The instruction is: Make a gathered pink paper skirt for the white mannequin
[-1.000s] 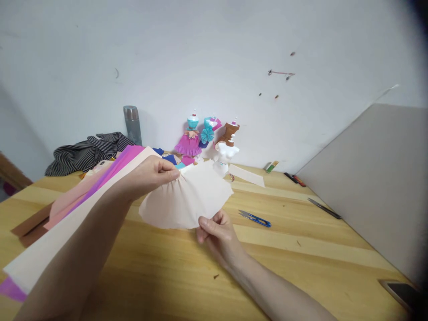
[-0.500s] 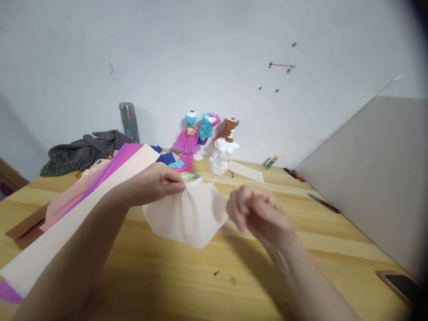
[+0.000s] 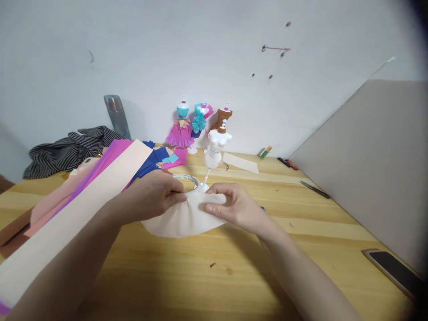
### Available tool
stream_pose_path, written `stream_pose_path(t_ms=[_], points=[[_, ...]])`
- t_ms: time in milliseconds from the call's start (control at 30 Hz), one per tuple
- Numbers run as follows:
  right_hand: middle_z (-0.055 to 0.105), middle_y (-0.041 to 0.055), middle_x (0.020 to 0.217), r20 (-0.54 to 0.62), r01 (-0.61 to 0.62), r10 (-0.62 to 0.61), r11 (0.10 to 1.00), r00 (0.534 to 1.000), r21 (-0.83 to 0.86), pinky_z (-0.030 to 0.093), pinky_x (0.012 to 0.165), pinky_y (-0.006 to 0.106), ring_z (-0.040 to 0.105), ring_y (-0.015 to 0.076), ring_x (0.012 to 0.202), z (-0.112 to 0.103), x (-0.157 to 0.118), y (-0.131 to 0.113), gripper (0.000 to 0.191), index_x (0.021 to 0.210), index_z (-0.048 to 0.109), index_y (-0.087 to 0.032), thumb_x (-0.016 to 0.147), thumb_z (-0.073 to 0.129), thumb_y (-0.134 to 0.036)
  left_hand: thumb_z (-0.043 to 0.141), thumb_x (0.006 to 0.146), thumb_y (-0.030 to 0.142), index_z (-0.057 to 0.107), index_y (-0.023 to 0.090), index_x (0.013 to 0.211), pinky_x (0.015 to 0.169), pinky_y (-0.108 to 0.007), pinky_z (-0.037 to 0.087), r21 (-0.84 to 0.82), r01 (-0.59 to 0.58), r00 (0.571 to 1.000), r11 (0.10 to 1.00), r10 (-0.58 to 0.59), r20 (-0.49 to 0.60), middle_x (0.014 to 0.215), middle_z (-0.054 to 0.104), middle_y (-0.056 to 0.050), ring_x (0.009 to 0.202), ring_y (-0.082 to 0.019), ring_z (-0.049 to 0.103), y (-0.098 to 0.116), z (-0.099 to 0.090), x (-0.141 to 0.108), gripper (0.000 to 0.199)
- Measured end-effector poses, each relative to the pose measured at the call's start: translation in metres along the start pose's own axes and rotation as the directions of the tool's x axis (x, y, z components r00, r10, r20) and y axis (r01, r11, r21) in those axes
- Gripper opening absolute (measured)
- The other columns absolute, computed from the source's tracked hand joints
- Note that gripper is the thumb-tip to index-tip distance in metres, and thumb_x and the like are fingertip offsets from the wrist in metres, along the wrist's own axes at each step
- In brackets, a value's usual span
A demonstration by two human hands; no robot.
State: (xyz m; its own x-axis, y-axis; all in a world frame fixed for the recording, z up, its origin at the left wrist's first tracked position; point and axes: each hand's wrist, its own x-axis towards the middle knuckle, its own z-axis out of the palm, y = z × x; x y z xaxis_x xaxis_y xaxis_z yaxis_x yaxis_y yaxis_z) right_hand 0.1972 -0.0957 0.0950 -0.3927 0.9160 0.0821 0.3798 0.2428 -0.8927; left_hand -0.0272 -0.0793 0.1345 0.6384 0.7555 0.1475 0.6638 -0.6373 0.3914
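Observation:
A pale cream piece of crepe paper (image 3: 180,223), gathered into pleats at its top edge, is held above the wooden table. My left hand (image 3: 152,194) pinches the gathered edge between thumb and forefinger. My right hand (image 3: 234,206) grips the same paper by its upper right part, thumb in front. Just behind the paper is a roll of tape (image 3: 191,179), partly hidden by my left hand. Beyond it stands a small white dress-form mannequin (image 3: 214,158) with a brown band at its neck; its base is partly covered by my right hand and the paper.
Dressed mini mannequins (image 3: 181,133) stand against the wall. Long crepe paper sheets (image 3: 83,200), blue and pink scraps (image 3: 152,161), a striped cloth (image 3: 75,147) and a flask (image 3: 117,116) lie left. Rightward are a cream strip (image 3: 240,162), a glue stick (image 3: 266,152), scissors (image 3: 316,189) and a phone (image 3: 394,269).
My right hand has moved left and taken hold of the paper's upper right part. The paper has tilted flatter. My left hand keeps its pinch, and the view has shifted slightly.

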Motion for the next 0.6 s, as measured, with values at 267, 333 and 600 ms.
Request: stream_pose_path(t_ms=[267,333,600], points=[[0.062,-0.0006,0.065,-0.115,0.151,-0.173,0.972,0.978,-0.182,0.039,0.058,0.023,0.054,0.0111,0.061,0.007,-0.010,-0.017,0.017,0.067,0.060,-0.017,0.081,0.059,-0.026,0.050,0.085,0.028,0.052,0.014,0.057,0.052,-0.024,0.024,0.065,-0.020,1.000,0.998,0.021,-0.007,0.054,0.051,0.001,0.052,-0.009,0.041,0.006,0.006,0.002,0.031],[0.062,-0.0004,0.067,-0.111,0.143,-0.161,0.977,0.981,-0.155,0.040,0.059,0.023,0.054,0.0113,0.062,0.009,-0.010,-0.017,0.015,0.070,0.061,-0.017,0.081,0.060,-0.027,0.050,0.085,0.028,0.051,0.014,0.056,0.051,-0.024,0.023,0.066,-0.014,1.000,0.998,0.015,-0.012,0.054,0.052,0.001,0.053,-0.009,0.041,0.006,0.007,0.002,0.031],[0.053,-0.0013,0.057,-0.163,0.166,-0.195,0.971,0.967,-0.175,0.035,0.050,0.022,0.045,0.0095,0.053,0.025,-0.006,-0.010,0.017,0.064,0.057,-0.017,0.080,0.057,-0.024,0.047,0.085,0.028,0.044,0.015,0.052,0.052,-0.025,0.022,0.057,-0.038,0.999,0.998,0.038,-0.010,0.049,0.044,0.002,0.050,-0.009,0.037,0.008,0.014,0.002,0.035]])
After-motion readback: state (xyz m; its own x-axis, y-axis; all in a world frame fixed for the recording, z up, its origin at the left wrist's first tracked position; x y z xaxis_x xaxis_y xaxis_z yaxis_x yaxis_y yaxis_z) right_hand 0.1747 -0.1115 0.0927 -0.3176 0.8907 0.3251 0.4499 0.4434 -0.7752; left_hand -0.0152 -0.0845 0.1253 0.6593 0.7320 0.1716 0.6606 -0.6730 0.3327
